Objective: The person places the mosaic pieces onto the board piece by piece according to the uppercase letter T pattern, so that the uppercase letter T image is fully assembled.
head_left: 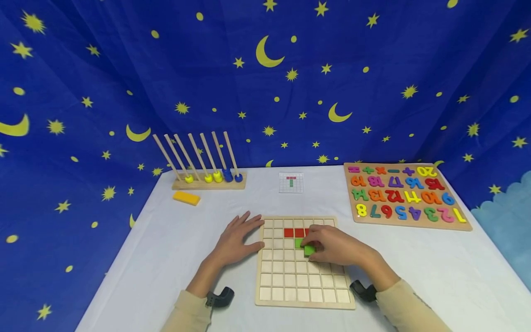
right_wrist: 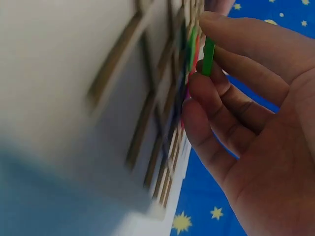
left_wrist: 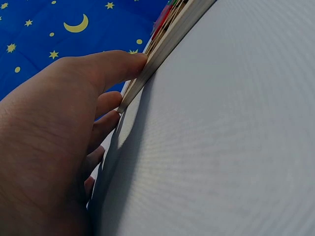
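Note:
A wooden grid board (head_left: 283, 280) lies in the middle of the table. Red tiles (head_left: 288, 233) sit in a row near its far side, with a green tile (head_left: 298, 243) set in a cell just below them. My right hand (head_left: 338, 245) pinches another green tile (head_left: 309, 251) between thumb and fingers, close over the board; in the right wrist view this held tile (right_wrist: 208, 58) appears edge-on. My left hand (head_left: 235, 240) is spread at the board's left edge, its thumb (left_wrist: 132, 63) and fingertips touching the rim in the left wrist view.
A small card (head_left: 291, 189) printed with a red and green T lies beyond the board. At the back left stands a wooden peg rack (head_left: 195, 186) with yellow and blue beads, an orange block (head_left: 186, 198) before it. A number puzzle (head_left: 410, 222) is at the right.

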The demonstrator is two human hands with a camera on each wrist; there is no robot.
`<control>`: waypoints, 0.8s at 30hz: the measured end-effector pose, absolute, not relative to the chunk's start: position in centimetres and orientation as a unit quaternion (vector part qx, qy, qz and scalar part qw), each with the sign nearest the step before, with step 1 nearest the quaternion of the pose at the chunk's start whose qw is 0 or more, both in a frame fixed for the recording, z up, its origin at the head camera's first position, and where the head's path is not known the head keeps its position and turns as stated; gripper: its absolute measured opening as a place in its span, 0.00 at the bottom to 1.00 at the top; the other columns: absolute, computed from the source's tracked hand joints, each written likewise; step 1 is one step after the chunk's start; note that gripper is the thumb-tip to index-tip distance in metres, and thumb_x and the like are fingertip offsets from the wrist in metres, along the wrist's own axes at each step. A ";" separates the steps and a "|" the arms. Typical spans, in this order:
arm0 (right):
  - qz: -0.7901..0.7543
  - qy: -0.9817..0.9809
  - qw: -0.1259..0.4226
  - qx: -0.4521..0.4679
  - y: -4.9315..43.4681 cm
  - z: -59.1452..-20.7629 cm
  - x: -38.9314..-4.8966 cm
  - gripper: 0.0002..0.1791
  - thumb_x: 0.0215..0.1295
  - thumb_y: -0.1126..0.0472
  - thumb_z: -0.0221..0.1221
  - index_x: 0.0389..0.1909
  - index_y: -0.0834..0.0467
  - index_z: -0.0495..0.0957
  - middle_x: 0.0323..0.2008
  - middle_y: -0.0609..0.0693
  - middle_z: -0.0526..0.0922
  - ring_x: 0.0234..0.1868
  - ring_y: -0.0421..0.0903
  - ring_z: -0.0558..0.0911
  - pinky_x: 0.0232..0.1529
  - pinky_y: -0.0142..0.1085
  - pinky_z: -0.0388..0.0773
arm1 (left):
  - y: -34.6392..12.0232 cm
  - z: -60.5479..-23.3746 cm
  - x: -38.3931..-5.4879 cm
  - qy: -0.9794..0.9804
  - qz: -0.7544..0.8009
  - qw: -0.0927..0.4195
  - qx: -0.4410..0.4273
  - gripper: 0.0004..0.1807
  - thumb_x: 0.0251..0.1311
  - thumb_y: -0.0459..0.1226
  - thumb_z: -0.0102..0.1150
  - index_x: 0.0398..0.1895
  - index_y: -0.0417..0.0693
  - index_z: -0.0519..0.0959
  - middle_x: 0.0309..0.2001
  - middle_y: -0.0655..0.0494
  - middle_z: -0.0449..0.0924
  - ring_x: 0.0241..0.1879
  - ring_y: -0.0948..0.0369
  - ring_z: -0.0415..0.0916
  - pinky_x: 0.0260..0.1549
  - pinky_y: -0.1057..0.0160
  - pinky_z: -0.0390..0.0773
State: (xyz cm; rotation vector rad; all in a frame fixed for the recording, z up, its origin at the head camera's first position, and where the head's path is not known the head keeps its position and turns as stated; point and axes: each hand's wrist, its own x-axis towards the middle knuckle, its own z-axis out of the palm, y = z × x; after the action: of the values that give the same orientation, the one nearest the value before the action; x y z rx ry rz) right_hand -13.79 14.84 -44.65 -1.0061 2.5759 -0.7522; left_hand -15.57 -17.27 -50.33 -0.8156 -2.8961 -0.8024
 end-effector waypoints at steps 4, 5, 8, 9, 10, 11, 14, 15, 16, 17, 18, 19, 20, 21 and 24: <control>-0.255 0.887 0.138 -0.359 13.8 -44.3 -13.7 0.15 0.56 0.53 0.69 0.45 0.49 0.84 0.38 0.36 0.76 0.35 0.37 0.74 0.39 0.33 0.76 | -17.3 -50.2 -15.5 -0.927 -0.263 0.019 -0.266 0.36 0.58 0.59 0.59 0.68 0.57 0.69 0.70 0.64 0.61 0.72 0.54 0.47 0.70 0.51 0.44; -0.253 0.886 0.137 -0.362 13.6 -44.3 -13.7 0.15 0.56 0.53 0.69 0.45 0.49 0.84 0.38 0.36 0.75 0.35 0.37 0.74 0.39 0.33 0.76 | -17.3 -50.2 -15.5 -0.926 -0.265 0.021 -0.267 0.36 0.58 0.59 0.59 0.68 0.57 0.69 0.70 0.64 0.61 0.72 0.54 0.48 0.70 0.51 0.44; -0.245 0.887 0.139 -0.367 13.1 -44.5 -13.8 0.15 0.55 0.52 0.69 0.44 0.49 0.84 0.39 0.36 0.76 0.36 0.36 0.74 0.41 0.34 0.76 | -17.3 -50.3 -15.5 -0.925 -0.267 0.025 -0.269 0.35 0.58 0.59 0.59 0.67 0.56 0.70 0.70 0.64 0.62 0.72 0.53 0.48 0.70 0.50 0.44; -0.243 0.887 0.139 -0.367 12.9 -44.6 -13.8 0.15 0.55 0.52 0.69 0.44 0.48 0.84 0.39 0.37 0.76 0.36 0.36 0.74 0.41 0.34 0.76 | -17.3 -50.3 -15.6 -0.924 -0.268 0.027 -0.271 0.35 0.58 0.59 0.59 0.67 0.56 0.70 0.70 0.63 0.62 0.72 0.52 0.48 0.70 0.49 0.45; -0.241 0.888 0.140 -0.367 12.9 -44.7 -13.7 0.15 0.55 0.52 0.69 0.44 0.48 0.84 0.39 0.37 0.76 0.37 0.36 0.74 0.41 0.34 0.76 | -17.3 -50.4 -15.6 -0.924 -0.267 0.028 -0.271 0.35 0.58 0.59 0.59 0.67 0.56 0.70 0.70 0.63 0.62 0.72 0.52 0.49 0.70 0.48 0.45; -0.241 0.888 0.140 -0.365 12.8 -44.8 -13.7 0.15 0.55 0.53 0.69 0.44 0.48 0.84 0.39 0.37 0.76 0.36 0.37 0.75 0.41 0.34 0.76 | -17.3 -50.4 -15.6 -0.924 -0.267 0.029 -0.272 0.35 0.58 0.59 0.59 0.67 0.56 0.70 0.70 0.62 0.63 0.72 0.52 0.49 0.70 0.48 0.45; -0.244 0.888 0.140 -0.364 12.7 -44.9 -13.7 0.15 0.54 0.54 0.70 0.43 0.48 0.84 0.38 0.37 0.75 0.35 0.37 0.75 0.40 0.33 0.76 | -17.3 -50.4 -15.6 -0.924 -0.266 0.032 -0.273 0.36 0.58 0.59 0.60 0.67 0.56 0.70 0.70 0.62 0.63 0.72 0.51 0.49 0.69 0.47 0.46; -0.245 0.888 0.140 -0.364 12.7 -44.9 -13.7 0.14 0.54 0.55 0.70 0.43 0.48 0.84 0.38 0.37 0.75 0.35 0.37 0.75 0.40 0.33 0.76 | -17.3 -50.4 -15.6 -0.924 -0.265 0.032 -0.273 0.36 0.57 0.59 0.60 0.67 0.55 0.70 0.70 0.62 0.63 0.72 0.52 0.49 0.69 0.47 0.46; -0.246 0.887 0.139 -0.365 12.7 -44.9 -13.7 0.14 0.54 0.55 0.70 0.43 0.48 0.84 0.38 0.37 0.75 0.35 0.37 0.75 0.39 0.33 0.76 | -17.3 -50.3 -15.5 -0.925 -0.265 0.032 -0.272 0.36 0.57 0.59 0.60 0.67 0.56 0.70 0.70 0.62 0.62 0.72 0.52 0.49 0.70 0.48 0.45; -0.247 0.887 0.139 -0.365 12.7 -44.9 -13.7 0.14 0.54 0.55 0.70 0.43 0.49 0.84 0.38 0.37 0.75 0.35 0.37 0.75 0.39 0.33 0.76 | -17.3 -50.3 -15.5 -0.925 -0.263 0.032 -0.272 0.36 0.58 0.59 0.60 0.67 0.56 0.70 0.70 0.62 0.62 0.72 0.52 0.49 0.70 0.48 0.45; -0.247 0.886 0.140 -0.366 12.6 -44.9 -13.7 0.14 0.54 0.56 0.70 0.43 0.49 0.84 0.38 0.37 0.75 0.35 0.37 0.75 0.40 0.33 0.76 | -17.3 -50.3 -15.5 -0.926 -0.262 0.032 -0.272 0.36 0.58 0.59 0.59 0.67 0.55 0.70 0.70 0.62 0.63 0.72 0.52 0.49 0.69 0.47 0.46; -0.246 0.886 0.140 -0.367 12.6 -44.9 -13.7 0.15 0.54 0.56 0.70 0.43 0.48 0.84 0.38 0.37 0.75 0.36 0.37 0.75 0.41 0.33 0.76 | -17.3 -50.2 -15.5 -0.926 -0.259 0.032 -0.271 0.35 0.58 0.59 0.59 0.67 0.55 0.70 0.70 0.62 0.63 0.72 0.52 0.49 0.69 0.47 0.46; -0.246 0.886 0.142 -0.368 12.6 -44.9 -13.7 0.15 0.54 0.56 0.70 0.44 0.48 0.84 0.39 0.37 0.76 0.36 0.37 0.75 0.41 0.34 0.77 | -17.3 -50.2 -15.5 -0.927 -0.259 0.031 -0.271 0.35 0.58 0.59 0.59 0.67 0.55 0.70 0.70 0.61 0.63 0.72 0.52 0.49 0.69 0.47 0.46; -0.246 0.886 0.143 -0.368 12.6 -44.9 -13.7 0.15 0.53 0.56 0.70 0.44 0.48 0.84 0.39 0.37 0.76 0.37 0.37 0.75 0.42 0.34 0.77 | -17.3 -50.1 -15.5 -0.927 -0.259 0.030 -0.270 0.35 0.58 0.59 0.59 0.67 0.55 0.70 0.70 0.61 0.63 0.72 0.52 0.49 0.69 0.47 0.46; -0.243 0.886 0.145 -0.367 12.5 -44.8 -13.7 0.16 0.53 0.56 0.71 0.45 0.48 0.83 0.39 0.37 0.76 0.38 0.37 0.75 0.44 0.35 0.76 | -17.3 -50.1 -15.5 -0.927 -0.261 0.028 -0.269 0.35 0.58 0.59 0.59 0.67 0.56 0.70 0.70 0.61 0.63 0.72 0.52 0.49 0.69 0.48 0.45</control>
State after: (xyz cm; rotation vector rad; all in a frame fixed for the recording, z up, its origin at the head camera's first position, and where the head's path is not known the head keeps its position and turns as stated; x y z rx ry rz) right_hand -13.71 12.51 -44.82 -1.0580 2.5519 -0.7009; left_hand -15.48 -17.26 -50.13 -0.8297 -2.8615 -0.8048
